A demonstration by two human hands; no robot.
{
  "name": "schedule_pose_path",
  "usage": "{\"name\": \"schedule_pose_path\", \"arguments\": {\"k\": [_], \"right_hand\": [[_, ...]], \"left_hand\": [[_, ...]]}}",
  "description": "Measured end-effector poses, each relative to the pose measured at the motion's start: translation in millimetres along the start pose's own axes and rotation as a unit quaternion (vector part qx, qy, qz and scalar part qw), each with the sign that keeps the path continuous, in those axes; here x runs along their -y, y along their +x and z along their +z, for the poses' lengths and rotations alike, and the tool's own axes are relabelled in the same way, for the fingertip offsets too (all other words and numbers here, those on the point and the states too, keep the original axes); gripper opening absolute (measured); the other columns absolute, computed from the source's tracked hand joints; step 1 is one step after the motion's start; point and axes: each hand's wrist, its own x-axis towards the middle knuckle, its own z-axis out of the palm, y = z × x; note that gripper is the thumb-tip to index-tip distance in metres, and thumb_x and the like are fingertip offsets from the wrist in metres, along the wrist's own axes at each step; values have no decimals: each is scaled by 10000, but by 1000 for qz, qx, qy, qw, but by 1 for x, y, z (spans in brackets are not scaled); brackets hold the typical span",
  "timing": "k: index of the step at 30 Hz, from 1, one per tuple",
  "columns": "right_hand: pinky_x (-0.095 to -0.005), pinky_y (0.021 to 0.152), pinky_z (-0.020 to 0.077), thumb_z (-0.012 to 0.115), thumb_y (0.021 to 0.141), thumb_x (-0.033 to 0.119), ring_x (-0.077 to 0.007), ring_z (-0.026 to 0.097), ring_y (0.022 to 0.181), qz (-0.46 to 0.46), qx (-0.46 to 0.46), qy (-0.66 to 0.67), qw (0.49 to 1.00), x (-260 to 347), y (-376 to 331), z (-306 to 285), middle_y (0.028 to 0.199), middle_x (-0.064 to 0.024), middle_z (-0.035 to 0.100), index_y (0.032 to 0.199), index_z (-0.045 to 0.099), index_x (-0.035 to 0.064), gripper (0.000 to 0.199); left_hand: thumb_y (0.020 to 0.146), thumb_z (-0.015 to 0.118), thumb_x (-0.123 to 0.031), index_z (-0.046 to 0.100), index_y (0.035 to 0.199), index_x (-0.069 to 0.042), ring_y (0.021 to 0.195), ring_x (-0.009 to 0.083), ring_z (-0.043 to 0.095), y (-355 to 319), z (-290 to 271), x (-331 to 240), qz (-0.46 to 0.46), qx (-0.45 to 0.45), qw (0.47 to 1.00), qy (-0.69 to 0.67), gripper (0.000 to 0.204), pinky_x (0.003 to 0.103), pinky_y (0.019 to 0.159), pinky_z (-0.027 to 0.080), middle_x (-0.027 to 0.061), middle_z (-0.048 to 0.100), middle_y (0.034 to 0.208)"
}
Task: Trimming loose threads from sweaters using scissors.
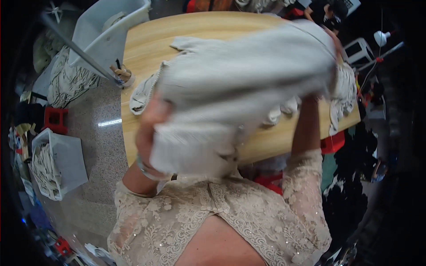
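A pale grey knitted garment (248, 66) is stretched out above the table, smeared by motion. My left hand (153, 117) is closed on its left part, just above a ribbed section. At the garment's far right end, my right hand (336, 42) grips the edge; cloth hides most of that hand. Under the held piece, more pale knitted cloth (148, 91) lies on the wooden table (146, 42). Another pale piece (344, 99) hangs over the table's right edge.
A large white bin (108, 37) stands at the far left, near a container of tools (124, 76). A heap of cloth (71, 77), a red stool (55, 119) and a cloth-filled bin (66, 162) are on the left. Far right are a person (326, 13) and a lamp (381, 37).
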Motion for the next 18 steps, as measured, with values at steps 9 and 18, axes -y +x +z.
{"name": "schedule_pose_path", "arguments": {"k": [9, 18], "right_hand": [[-384, 876, 415, 749, 716, 238, -281, 538, 1007, 162, 260, 146, 941, 123, -120, 9, 1074, -105, 586, 1142, 584, 107, 475], [-402, 939, 406, 767, 659, 291, -293, 483, 1090, 285, 527, 307, 740, 244, -240, -55, 1182, -142, 472, 1350, 400, 137, 797]], "left_hand": [[817, 673, -119, 440, 1225, -18, 1030, 214, 514, -49, -261, 89, 39, -279, 794, 539, 480, 314, 847, 434, 115, 518, 1161], [663, 650, -141, 444, 1283, -64, 1324, 319, 301, -119, -218, 153, -43, 324, 506, 798, 658, 530, 1051, 232, 172, 379, 1374]]}}
